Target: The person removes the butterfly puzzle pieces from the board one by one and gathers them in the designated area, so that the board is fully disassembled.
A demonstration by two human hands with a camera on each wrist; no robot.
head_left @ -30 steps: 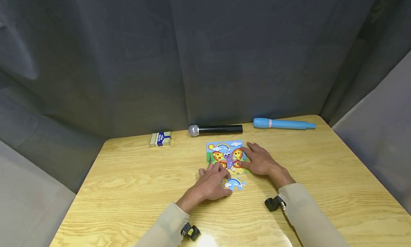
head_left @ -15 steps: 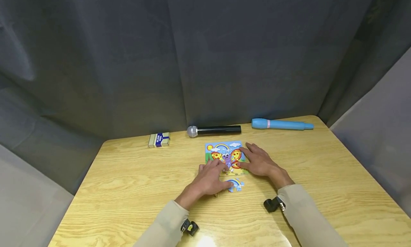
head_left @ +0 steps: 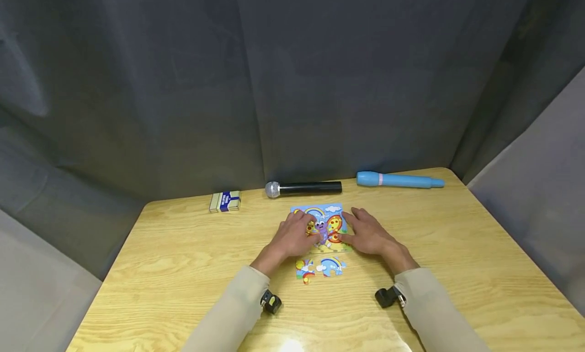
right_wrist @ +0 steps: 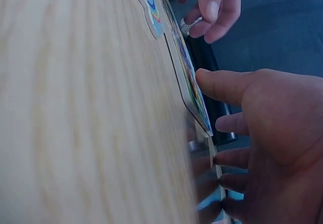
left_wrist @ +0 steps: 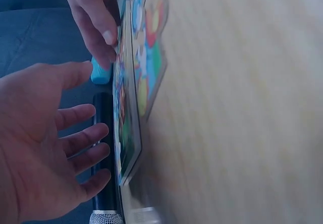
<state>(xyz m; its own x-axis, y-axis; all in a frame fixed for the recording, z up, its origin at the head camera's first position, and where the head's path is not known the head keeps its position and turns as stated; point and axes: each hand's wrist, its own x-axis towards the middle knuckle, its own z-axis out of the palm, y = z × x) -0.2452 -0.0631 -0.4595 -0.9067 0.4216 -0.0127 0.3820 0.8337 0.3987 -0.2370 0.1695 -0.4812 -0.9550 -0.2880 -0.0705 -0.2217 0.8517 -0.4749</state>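
Both hands hide much of the flat colourful butterfly puzzle board [head_left: 325, 225]: the left hand [head_left: 292, 236] covers its left side, the right hand [head_left: 367, 233] its right edge. Only the rainbow, clouds and purple butterfly body show between them. Fingers lie straight and relaxed on the board, gripping nothing. The board sits mid-way on the pale wooden surface [head_left: 183, 270], with two loose jigsaw pieces [head_left: 320, 268] just beside its near edge.

wooden table [head_left: 183, 270] | dark grey curtain [head_left: 183, 88] behind | light glare at near edge
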